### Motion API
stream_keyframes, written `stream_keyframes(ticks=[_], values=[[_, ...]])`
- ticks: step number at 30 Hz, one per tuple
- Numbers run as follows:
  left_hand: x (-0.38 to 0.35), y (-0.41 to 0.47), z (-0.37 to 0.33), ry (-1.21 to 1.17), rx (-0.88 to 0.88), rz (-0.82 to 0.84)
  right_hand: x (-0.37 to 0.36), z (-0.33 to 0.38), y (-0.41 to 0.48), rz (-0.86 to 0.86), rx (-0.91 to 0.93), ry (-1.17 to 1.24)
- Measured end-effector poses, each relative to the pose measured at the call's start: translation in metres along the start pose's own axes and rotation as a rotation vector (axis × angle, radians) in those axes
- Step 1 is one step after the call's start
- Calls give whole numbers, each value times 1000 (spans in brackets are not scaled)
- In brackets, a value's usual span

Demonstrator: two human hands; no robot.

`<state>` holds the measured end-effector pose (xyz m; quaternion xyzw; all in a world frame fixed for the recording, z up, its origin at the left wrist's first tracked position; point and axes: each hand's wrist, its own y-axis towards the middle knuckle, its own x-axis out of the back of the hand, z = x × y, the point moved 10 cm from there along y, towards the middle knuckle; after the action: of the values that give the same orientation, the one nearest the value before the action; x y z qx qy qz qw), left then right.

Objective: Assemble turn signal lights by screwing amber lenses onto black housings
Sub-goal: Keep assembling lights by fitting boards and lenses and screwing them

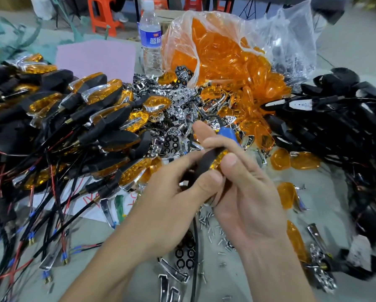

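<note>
Turn signal light (206,163), one unit, partly assembled: black housing (203,164) with amber lens (221,156) seated along its right edge, held above the middle of the grey table (326,205) between both hands. Left hand (167,203): thumb and forefinger clamped on the lower end of the housing. Right hand (243,203): palm toward the camera, thumb pressed on the lens, fingers curled over the top of the turn signal light. Blue tool handle (227,135): just behind the right fingers, a black cord leaving its upper end; whether the hand grips it cannot be told. Finished lights (84,110): large heap at left, with tangled black, red and blue-tipped wires. Chrome reflectors (178,101): heap at centre, beyond the hands. Bag of lenses (221,57): clear plastic, open, spilling amber lenses toward the centre. Bare housings (335,110): black heap with wiring at right. Loose lenses (280,159): several lying on the table right of the hands. Screws (208,221): small, silver, scattered under the hands. Water bottle (151,40): upright behind the reflectors, beside the bag. Pink sheet (95,57): left of the bottle. Orange stools (104,14): on the floor beyond the table.
</note>
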<state>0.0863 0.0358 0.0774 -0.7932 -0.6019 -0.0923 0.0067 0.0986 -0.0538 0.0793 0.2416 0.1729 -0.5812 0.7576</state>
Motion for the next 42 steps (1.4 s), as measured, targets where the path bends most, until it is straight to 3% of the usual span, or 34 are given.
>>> stream_keyframes(ticks=[5,9,13,26,30,37,42], values=[[-1,-7,-6,-83,-36,-26,1,8,-9,17,-59,-148],[11,-14,-8,-91,-77,-221,4,6,-14,-43,-99,-81],[15,-19,-1,-125,-72,-298,8,5,-18,-118,-92,-8],[16,-24,3,-263,-69,-266,8,9,-21,-138,-26,-94],[15,-23,-3,-243,-96,-283,10,8,-22,-150,0,-257],[21,-24,1,-192,-137,-275,0,-10,-21,81,-160,-524],[27,-16,8,188,-144,-190,4,-34,-15,179,-333,-412]])
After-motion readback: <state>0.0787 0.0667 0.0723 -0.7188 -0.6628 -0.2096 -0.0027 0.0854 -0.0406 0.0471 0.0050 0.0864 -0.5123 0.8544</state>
